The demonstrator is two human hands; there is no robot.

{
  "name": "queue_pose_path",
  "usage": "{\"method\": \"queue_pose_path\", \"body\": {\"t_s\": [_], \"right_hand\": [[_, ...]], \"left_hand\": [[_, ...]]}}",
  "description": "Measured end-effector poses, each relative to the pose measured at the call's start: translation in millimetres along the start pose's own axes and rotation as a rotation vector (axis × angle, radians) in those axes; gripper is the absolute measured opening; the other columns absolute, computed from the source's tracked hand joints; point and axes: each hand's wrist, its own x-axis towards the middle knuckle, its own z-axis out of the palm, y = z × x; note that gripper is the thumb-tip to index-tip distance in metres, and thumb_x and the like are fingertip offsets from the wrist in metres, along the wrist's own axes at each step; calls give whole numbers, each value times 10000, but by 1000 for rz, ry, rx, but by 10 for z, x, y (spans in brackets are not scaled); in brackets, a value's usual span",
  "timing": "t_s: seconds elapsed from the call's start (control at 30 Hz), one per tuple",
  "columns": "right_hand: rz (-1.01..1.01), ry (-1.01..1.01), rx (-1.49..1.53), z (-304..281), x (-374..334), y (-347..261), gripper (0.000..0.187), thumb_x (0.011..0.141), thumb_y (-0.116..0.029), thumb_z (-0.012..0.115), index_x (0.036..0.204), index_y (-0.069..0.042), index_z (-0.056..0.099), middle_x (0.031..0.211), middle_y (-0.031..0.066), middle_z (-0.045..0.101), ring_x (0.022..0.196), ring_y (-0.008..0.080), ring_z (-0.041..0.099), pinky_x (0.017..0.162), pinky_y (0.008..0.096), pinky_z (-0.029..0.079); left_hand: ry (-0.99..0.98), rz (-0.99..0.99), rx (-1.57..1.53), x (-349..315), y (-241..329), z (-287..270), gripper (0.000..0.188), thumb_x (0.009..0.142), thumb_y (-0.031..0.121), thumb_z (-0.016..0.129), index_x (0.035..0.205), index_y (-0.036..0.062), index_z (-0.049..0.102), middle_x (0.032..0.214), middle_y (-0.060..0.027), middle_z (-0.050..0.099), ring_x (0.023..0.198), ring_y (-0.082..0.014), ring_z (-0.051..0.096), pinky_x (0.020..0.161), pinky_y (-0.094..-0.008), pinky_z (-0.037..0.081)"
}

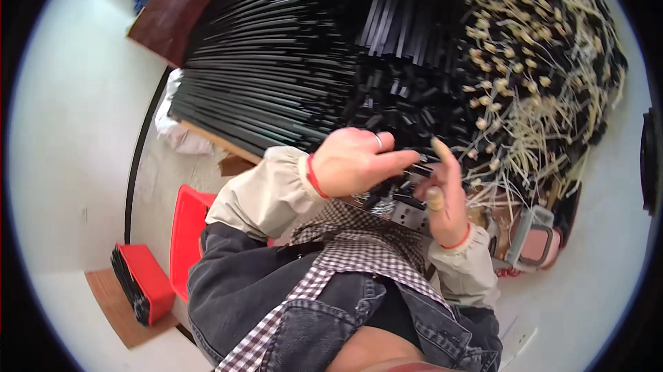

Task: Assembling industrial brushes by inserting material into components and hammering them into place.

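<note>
My left hand (356,163), with a ring and a red cord at the wrist, reaches to the right with its fingers curled and the fingertips pinched; what they grip is too small to make out. Close against those fingertips is a small black piece (418,170), held in my right hand (447,199). Pale yellowish covers sit on two digits of the right hand, and its wrist has a red cord too. Just below both hands are small shiny metal parts (382,206) and a grey metal block with holes (409,216).
Long black strips (269,68) fill the table's left side, with more strips (400,16) at the back. Short black pieces (407,106) lie mid-table. Pale-ended wires (511,82) heap at right, near a pink-and-grey case (535,244). Red bins (148,282) stand at left.
</note>
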Motion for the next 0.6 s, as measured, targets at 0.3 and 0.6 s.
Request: {"method": "queue_pose_path", "body": {"t_s": [0.3, 0.6], "right_hand": [[241, -189, -479, -97, -223, 66, 306, 890, -109, 512, 1173, 4, 547, 876, 66, 598, 676, 125, 493, 625, 223, 415], [222, -130, -550, 82, -315, 191, 288, 840, -54, 544, 1120, -4, 583, 880, 64, 625, 701, 144, 539, 650, 233, 434]], "left_hand": [[-104, -238, 68, -1049, -1041, -362, 326, 732, 57, 636, 1054, 108, 643, 736, -60, 532, 611, -223, 491, 572, -325, 420], [136, -742, 299, -1573, -1003, -345, 562, 753, 220, 671, 1278, 102, 509, 1238, -201, 475, 1079, -347, 495, 905, -417, 434]]}}
